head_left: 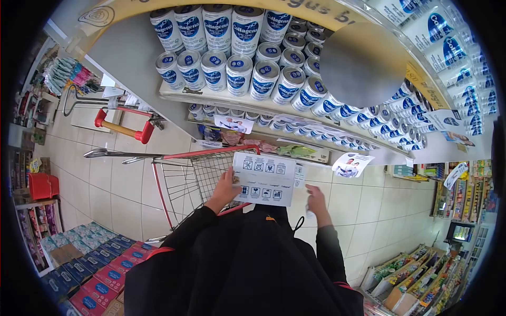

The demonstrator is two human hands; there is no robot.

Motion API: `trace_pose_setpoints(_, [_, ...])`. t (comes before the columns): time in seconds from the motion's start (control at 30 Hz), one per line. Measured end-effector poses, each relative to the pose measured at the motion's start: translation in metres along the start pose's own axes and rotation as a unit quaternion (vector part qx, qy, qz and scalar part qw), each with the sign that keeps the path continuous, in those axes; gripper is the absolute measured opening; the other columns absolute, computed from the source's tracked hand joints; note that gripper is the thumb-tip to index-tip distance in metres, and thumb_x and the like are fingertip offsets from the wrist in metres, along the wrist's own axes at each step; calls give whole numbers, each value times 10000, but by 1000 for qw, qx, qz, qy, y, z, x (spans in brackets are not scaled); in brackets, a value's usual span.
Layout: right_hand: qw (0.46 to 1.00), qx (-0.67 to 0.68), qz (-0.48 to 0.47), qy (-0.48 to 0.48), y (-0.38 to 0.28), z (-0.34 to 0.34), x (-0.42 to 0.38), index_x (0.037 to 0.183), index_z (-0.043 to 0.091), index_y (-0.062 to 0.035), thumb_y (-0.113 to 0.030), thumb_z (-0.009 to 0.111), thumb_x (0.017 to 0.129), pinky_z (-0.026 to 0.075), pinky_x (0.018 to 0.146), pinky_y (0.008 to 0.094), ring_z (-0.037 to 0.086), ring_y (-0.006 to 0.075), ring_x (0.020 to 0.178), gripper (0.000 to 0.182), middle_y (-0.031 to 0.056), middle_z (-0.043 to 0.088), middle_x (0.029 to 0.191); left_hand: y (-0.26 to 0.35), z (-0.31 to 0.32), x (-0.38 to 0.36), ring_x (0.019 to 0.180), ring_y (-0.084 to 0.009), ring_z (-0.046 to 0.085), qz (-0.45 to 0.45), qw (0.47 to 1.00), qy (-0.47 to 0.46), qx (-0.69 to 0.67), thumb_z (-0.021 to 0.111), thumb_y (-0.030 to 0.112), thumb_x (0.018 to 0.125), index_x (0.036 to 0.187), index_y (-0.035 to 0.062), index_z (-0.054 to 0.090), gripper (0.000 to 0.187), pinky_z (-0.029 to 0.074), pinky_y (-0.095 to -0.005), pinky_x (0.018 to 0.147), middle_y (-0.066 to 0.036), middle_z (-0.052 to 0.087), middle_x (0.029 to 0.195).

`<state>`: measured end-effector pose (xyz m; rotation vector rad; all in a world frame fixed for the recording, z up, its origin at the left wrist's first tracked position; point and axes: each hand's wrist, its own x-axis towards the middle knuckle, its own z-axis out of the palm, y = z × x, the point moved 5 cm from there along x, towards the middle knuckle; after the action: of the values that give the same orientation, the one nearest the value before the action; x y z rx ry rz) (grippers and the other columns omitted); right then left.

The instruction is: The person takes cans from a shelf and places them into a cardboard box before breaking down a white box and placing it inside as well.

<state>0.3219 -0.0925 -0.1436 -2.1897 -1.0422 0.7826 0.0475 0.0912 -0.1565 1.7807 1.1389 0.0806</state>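
My left hand (225, 189) grips the left side of a white cardboard box (263, 184) printed with rows of black handling symbols. The box is held in front of my body, over the red-edged shopping cart (197, 176). To the right of the box, apart from it, is my right hand (317, 203). Its fingers are curled, with one finger pointing toward the box. A small pale patch shows under these fingers, too small to name. Whatever is inside the box is hidden.
White and blue Collagena cans (239, 73) line the shelf ahead, and more stand on the shelf below. A paper leaflet (352, 165) hangs from the shelf edge. Another cart handle (122, 126) is at left. Stacked pink and blue packs (105, 279) stand at lower left, goods racks (416, 279) at lower right.
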Motion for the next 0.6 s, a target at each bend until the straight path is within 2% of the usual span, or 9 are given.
trace_pose_setpoints(0.07, [994, 60, 30, -82, -2, 33, 1, 1104, 446, 16, 41, 359, 642, 427, 782, 337, 531, 329, 892, 471, 221, 498, 1019, 16, -2, -12, 1002, -367, 440, -35, 995, -47, 76, 610, 286, 611, 1229, -76, 168, 841, 390, -354, 837, -258, 368, 1115])
trace_pose_setpoints(0.13, [987, 89, 43, -129, -19, 51, 0, 1140, 412, 35, 33, 358, 645, 417, 807, 342, 515, 335, 946, 498, 235, 483, 1063, 27, -2, -22, 1019, -371, 428, -49, 994, -75, 57, 594, 333, 619, 1229, -79, 165, 852, 383, -355, 847, -269, 345, 1137])
trace_pose_setpoints(0.17, [992, 20, 67, -106, -35, 47, -4, 1145, 391, 56, 29, 357, 644, 404, 821, 350, 491, 357, 965, 504, 257, 470, 1061, 30, 3, -26, 1036, -375, 417, -60, 992, -104, 35, 579, 380, 627, 1229, -83, 162, 866, 377, -355, 858, -280, 321, 1159])
trace_pose_setpoints(0.2, [991, -49, 91, -82, -46, 45, -6, 1151, 371, 77, 26, 357, 643, 392, 834, 359, 468, 378, 983, 511, 278, 457, 1058, 31, 8, -29, 1075, -378, 387, -60, 987, -108, 105, 544, 449, 642, 1225, -102, 149, 894, 355, -350, 886, -298, 258, 1214])
trace_pose_setpoints(0.33, [992, -98, 57, -52, -57, 54, -14, 1139, 339, 108, 12, 349, 646, 378, 832, 403, 441, 403, 967, 502, 294, 438, 1037, 28, 10, -32, 1103, -372, 366, -82, 982, -144, 93, 540, 466, 650, 1215, -124, 153, 904, 339, -347, 902, -308, 218, 1242])
trace_pose_setpoints(0.4, [996, -84, 18, -33, -68, 53, -17, 1108, 367, 111, -12, 391, 655, 385, 810, 405, 433, 405, 961, 470, 293, 429, 1031, 26, 17, -32, 1099, -368, 372, -78, 974, -198, 79, 549, 471, 642, 1191, -139, 198, 893, 331, -348, 909, -307, 214, 1246])
trace_pose_setpoints(0.43, [996, -82, 21, -33, -74, 54, -19, 1108, 367, 111, -12, 391, 655, 385, 810, 405, 433, 405, 961, 470, 293, 429, 1031, 21, 22, -32, 1099, -368, 372, -79, 973, -201, 81, 549, 471, 642, 1191, -139, 198, 893, 331, -348, 909, -307, 214, 1246])
trace_pose_setpoints(0.53, [996, -87, 25, -20, -80, 63, -19, 1077, 394, 118, -45, 409, 701, 387, 789, 413, 459, 412, 892, 410, 295, 468, 957, 19, 26, -25, 1083, -362, 391, -30, 975, -115, 186, 558, 473, 633, 1166, -140, 251, 869, 341, -347, 894, -307, 301, 1199])
trace_pose_setpoints(0.6, [982, -139, 60, -110, -62, 90, -15, 1044, 418, 109, -95, 422, 754, 399, 745, 419, 474, 396, 865, 355, 281, 494, 883, 17, 41, -24, 1066, -360, 407, -77, 969, -233, 2, 567, 478, 623, 1154, -117, 300, 841, 346, -344, 882, -291, 392, 1134])
